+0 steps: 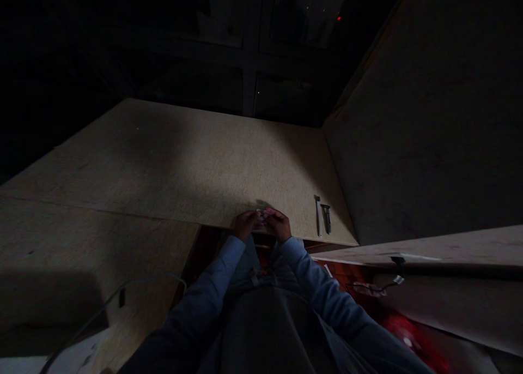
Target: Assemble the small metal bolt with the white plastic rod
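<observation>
Close together at the near edge of the table (229, 156) are my left hand (245, 223) and my right hand (279, 224). Both have their fingers pinched on one small object (261, 215) between them. It looks pale with pink and greenish parts, but the dim light and the fingers hide what kind of thing it is. To the right of my right hand, a pale-handled toothbrush (319, 218) lies on the tabletop. Just beside it lies a dark razor (327, 219), apart from both hands.
A tall panel (429, 123) rises along the table's right side. Another board surface (134, 254) adjoins at the left, with a cable (139, 281) across it. Dark window frames (248, 52) stand behind. A red item (404, 330) is low at the right.
</observation>
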The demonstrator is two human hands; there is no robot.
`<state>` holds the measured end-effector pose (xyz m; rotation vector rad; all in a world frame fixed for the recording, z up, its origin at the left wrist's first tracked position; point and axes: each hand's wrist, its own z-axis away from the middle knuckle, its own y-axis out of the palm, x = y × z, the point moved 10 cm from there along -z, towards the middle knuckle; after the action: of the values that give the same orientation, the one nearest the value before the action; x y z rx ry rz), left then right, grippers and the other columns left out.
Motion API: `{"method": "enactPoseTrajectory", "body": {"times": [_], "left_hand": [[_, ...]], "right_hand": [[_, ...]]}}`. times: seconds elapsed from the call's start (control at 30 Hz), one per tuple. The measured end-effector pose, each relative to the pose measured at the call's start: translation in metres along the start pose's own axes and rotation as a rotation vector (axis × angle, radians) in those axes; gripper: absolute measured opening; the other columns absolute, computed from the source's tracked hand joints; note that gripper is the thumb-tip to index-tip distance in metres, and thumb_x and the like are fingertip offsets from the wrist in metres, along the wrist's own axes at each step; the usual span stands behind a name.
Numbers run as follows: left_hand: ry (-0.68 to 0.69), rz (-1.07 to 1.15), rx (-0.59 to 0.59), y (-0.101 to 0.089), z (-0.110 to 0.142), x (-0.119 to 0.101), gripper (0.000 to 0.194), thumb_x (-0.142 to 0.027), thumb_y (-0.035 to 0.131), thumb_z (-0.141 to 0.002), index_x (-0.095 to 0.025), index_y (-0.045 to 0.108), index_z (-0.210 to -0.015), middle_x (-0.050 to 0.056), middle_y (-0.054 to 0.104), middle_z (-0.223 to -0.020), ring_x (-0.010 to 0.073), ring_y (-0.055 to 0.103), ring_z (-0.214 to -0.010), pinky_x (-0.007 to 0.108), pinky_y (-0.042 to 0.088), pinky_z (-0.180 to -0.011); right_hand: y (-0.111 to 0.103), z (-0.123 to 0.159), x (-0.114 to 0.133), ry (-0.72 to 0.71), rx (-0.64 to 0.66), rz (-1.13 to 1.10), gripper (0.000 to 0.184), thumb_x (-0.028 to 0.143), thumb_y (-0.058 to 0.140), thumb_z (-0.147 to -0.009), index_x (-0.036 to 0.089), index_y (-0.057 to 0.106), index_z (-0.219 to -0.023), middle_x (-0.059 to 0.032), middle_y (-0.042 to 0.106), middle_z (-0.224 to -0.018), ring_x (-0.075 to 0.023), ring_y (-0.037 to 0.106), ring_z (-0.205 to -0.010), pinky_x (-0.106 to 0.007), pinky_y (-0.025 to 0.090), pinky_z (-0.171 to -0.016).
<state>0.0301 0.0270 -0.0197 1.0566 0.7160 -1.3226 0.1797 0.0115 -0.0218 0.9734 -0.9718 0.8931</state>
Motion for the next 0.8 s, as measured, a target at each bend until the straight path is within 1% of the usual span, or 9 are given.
{"method": "enactPoseTrajectory", "body": {"times": [0.13,0.23,0.3,0.37,0.4,0.47,0.53,0.63,0.8], "left_hand": [[0.013,-0.008,0.001,0.001,-0.001,0.000,0.046,-0.055,0.079,-0.068,-0.016,0.070,-0.089,0.004,0.075,-0.071,0.0206,0.073,-0.064,0.033,0.061,-0.062],[0.046,-0.020,-0.015,-0.002,0.002,-0.002,0.053,-0.047,0.085,-0.062,-0.016,0.068,-0.103,0.006,0.077,-0.086,0.0215,0.073,-0.073,0.034,0.061,-0.067],[0.125,-0.105,-0.024,-0.005,0.004,-0.009,0.069,-0.037,0.089,-0.057,-0.017,0.064,-0.118,0.010,0.075,-0.103,0.0236,0.073,-0.085,0.036,0.060,-0.075],[0.267,-0.294,-0.022,-0.005,0.008,-0.024,0.080,-0.028,0.088,-0.056,-0.018,0.059,-0.130,0.014,0.070,-0.119,0.0268,0.071,-0.098,0.039,0.058,-0.085],[0.349,-0.411,-0.015,-0.003,0.011,-0.032,0.082,-0.025,0.087,-0.057,-0.018,0.057,-0.134,0.016,0.067,-0.124,0.0288,0.068,-0.105,0.041,0.056,-0.090],[0.481,-0.622,0.013,0.005,0.016,-0.044,0.081,-0.020,0.085,-0.061,-0.018,0.056,-0.136,0.018,0.062,-0.131,0.0322,0.062,-0.118,0.046,0.051,-0.099],[0.557,-0.778,0.062,0.014,0.018,-0.048,0.076,-0.018,0.083,-0.064,-0.019,0.057,-0.135,0.018,0.060,-0.134,0.0334,0.056,-0.126,0.048,0.047,-0.105],[0.593,-0.924,0.127,0.022,0.017,-0.046,0.065,-0.020,0.081,-0.069,-0.021,0.060,-0.130,0.015,0.062,-0.132,0.0318,0.056,-0.126,0.047,0.045,-0.107],[0.605,-1.042,0.112,0.017,0.010,-0.049,0.055,-0.025,0.081,-0.072,-0.023,0.065,-0.125,0.012,0.067,-0.122,0.0306,0.060,-0.117,0.045,0.046,-0.104]], "right_hand": [[-0.001,-0.001,-0.001,-0.004,0.003,0.002,0.046,0.048,0.086,-0.052,0.022,0.075,-0.088,-0.0037,0.079,-0.087,-0.0250,0.071,-0.081,-0.040,0.057,-0.079],[0.000,-0.001,-0.001,0.000,0.014,0.011,0.046,0.048,0.086,-0.052,0.021,0.075,-0.089,-0.0044,0.079,-0.087,-0.0252,0.071,-0.079,-0.040,0.058,-0.075],[0.000,-0.001,0.000,0.000,0.018,0.019,0.045,0.047,0.085,-0.053,0.022,0.076,-0.088,-0.0038,0.079,-0.086,-0.0248,0.071,-0.077,-0.039,0.058,-0.073],[0.001,0.000,0.001,-0.003,0.021,0.031,0.042,0.046,0.084,-0.054,0.022,0.076,-0.088,-0.0028,0.079,-0.085,-0.0244,0.071,-0.078,-0.039,0.058,-0.074],[0.001,0.000,0.002,-0.005,0.024,0.038,0.041,0.044,0.084,-0.055,0.022,0.076,-0.088,-0.0025,0.079,-0.084,-0.0243,0.071,-0.078,-0.039,0.058,-0.074],[0.003,0.000,0.004,-0.010,0.033,0.050,0.039,0.043,0.084,-0.055,0.023,0.077,-0.088,-0.0021,0.079,-0.084,-0.0242,0.071,-0.078,-0.039,0.058,-0.076],[0.005,0.000,0.005,-0.015,0.045,0.059,0.038,0.042,0.084,-0.055,0.023,0.077,-0.087,-0.0018,0.078,-0.084,-0.0242,0.071,-0.079,-0.040,0.058,-0.077],[0.009,0.000,0.005,-0.017,0.067,0.066,0.038,0.045,0.084,-0.055,0.024,0.077,-0.086,-0.0020,0.079,-0.084,-0.0249,0.072,-0.081,-0.041,0.058,-0.079],[0.006,-0.002,0.003,-0.017,0.078,0.062,0.051,0.053,0.085,-0.054,0.023,0.075,-0.094,-0.0058,0.079,-0.092,-0.0276,0.072,-0.088,-0.045,0.058,-0.082]]}}
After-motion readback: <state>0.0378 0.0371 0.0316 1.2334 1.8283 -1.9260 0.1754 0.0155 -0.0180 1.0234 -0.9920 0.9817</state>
